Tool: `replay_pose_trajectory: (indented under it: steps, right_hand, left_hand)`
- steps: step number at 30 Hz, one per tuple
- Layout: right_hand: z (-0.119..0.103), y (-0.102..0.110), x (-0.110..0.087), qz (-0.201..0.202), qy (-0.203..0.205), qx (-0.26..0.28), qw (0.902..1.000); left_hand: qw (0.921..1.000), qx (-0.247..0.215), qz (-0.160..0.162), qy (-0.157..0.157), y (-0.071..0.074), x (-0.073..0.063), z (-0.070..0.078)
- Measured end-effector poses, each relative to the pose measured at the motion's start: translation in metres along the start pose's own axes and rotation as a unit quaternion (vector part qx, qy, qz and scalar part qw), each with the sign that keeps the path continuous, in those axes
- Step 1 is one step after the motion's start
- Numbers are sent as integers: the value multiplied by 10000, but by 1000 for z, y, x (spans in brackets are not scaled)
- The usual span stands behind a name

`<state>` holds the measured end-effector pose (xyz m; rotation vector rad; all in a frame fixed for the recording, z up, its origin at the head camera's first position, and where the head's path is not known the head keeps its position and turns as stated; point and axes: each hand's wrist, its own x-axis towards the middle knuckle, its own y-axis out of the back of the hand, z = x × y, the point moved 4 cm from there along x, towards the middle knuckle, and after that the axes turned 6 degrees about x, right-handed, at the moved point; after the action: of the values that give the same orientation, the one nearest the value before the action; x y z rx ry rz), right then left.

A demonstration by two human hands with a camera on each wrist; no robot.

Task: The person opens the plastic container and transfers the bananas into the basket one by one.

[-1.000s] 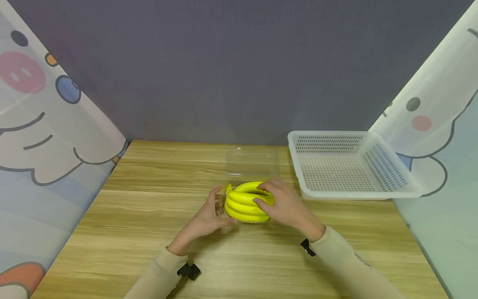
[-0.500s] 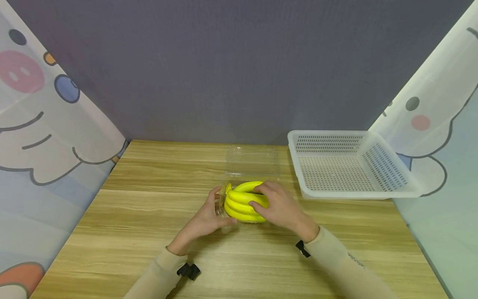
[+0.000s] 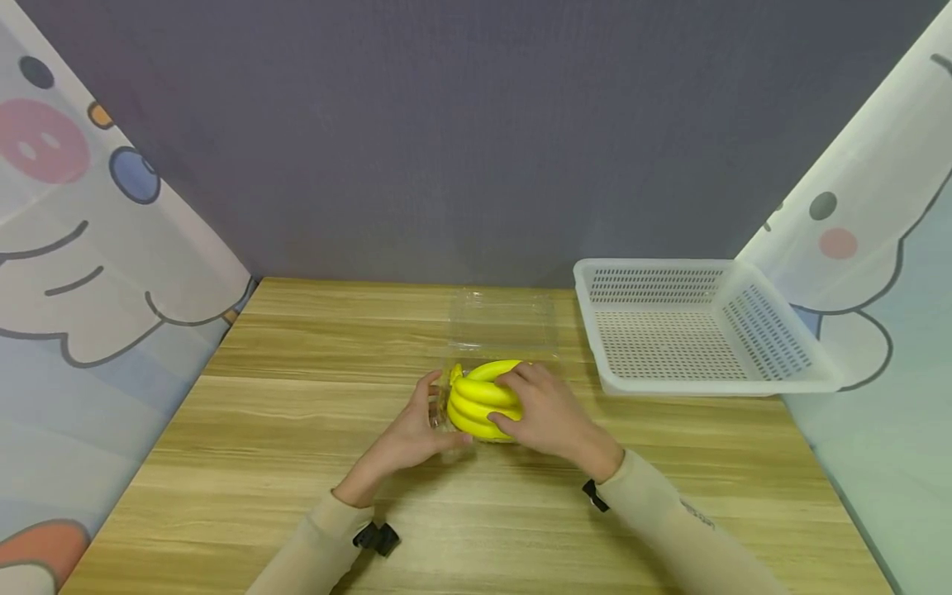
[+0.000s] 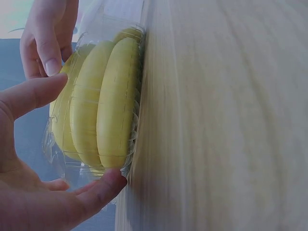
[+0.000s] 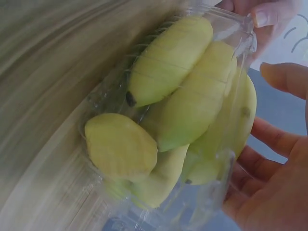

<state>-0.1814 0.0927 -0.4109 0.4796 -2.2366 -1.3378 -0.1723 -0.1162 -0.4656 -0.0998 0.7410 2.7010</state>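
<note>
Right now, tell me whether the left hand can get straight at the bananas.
Probably not without letting go: the left hand holds the clear container, whose wall separates that hand from the bananas. The right hand covers part of them.

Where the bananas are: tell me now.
In the head view, just below centre, the bananas sit in a clear box between the left hand and right hand, left of the white basket.

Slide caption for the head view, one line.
Left hand holds a clear plastic box of yellow bananas, right hand touching them; a white perforated plastic basket sits right.
</note>
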Motion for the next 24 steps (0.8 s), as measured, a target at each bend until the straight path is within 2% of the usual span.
replay_pose_trajectory:
  steps: [11, 24]
  right_hand:
    - [-2, -7, 4, -213, -194, -93, 9995]
    - [-3, -11, 9, -335, -216, -260, 9989]
  left_hand:
    - [10000, -87, -17, -25, 0, -1, 1]
    - [10000, -95, 13, 4, -1, 0, 1]
